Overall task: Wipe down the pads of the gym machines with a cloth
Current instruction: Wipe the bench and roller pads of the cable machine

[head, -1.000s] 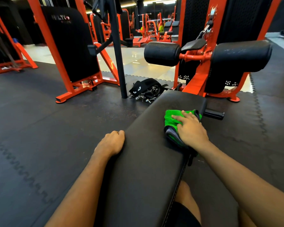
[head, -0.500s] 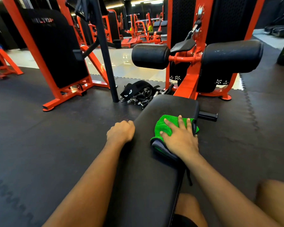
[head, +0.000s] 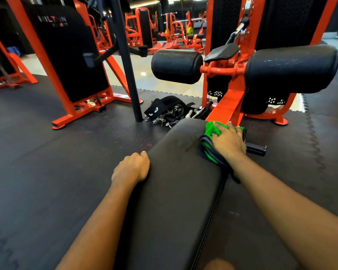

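Cloth (head: 210, 131) update: the green rag has slid further up since half a second back. It's now on the far right corner of the bench pad (head: 174, 191), where before it sat a bit nearer along that right edge. The pad's long axis runs near to far, and its far end points at the orange post between the two roller pads (head: 177, 66). The folded cloth lies roughly the same way, along the pad's right edge. Going left to right: the left hand (head: 132, 168) hasn't budged. It's curled into a fist with nothing in it, leaning on the pad's left edge about midway. Past the pad's far end there's a heap of black straps and clips (head: 164, 112) on the floor mat, just beside a dark pole (head: 125, 55). Then the right hand (head: 229, 142) lies flat on the cloth, fingers fairly straight and spread, pressing it down rather than grabbing it. Just right of that hand a short black handle (head: 256, 149) sticks out.
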### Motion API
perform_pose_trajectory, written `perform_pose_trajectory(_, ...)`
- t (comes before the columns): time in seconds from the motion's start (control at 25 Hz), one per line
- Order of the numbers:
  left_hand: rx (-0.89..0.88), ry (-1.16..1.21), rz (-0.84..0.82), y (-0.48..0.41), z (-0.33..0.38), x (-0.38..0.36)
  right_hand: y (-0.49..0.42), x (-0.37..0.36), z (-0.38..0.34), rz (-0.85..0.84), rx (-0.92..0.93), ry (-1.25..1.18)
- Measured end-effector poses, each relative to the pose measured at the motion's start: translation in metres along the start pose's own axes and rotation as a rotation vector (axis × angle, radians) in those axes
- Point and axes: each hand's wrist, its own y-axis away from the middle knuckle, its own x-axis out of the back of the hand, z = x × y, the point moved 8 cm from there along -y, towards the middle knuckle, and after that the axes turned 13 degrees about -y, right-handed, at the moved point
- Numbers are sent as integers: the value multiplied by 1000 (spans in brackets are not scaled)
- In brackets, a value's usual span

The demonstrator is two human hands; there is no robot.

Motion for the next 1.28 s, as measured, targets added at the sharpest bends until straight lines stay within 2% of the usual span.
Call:
perform_pose_trajectory(0.2, 63, -17, 30, -3, -6, -1, -73, 2, 9, -111, -18, 83)
perform_pose_trajectory(0.44, 109, -23, 66, -8, -11, -4, -126, -45, -46, -413, 170, 212)
perform_pose_trajectory(0.64, 159, -30, 79, -1, -11, -1, -101, -89, -107, -545, 412, 231)
perform_pose_trajectory(0.8, 188, 12, 72, 6, -12, 2, -42, -92, -116, -642, 663, 143)
perform_pose_trajectory(0.92, 178, 23, 54, 11, -11, 4, 8, -69, -101, -587, 803, 85)
perform_pose_trajectory(1.0, 156, 17, -8, 11, -12, 2, 25, -47, -76, -475, 789, 61)
perform_pose_trajectory(1.16, 79, 55, -98, 2, -20, -2, -10, -22, -24, -272, 593, 96)
perform_pose_trajectory(1.28, 27, 52, -42, -4, -22, -5, -67, -20, -15, -186, 390, 148)
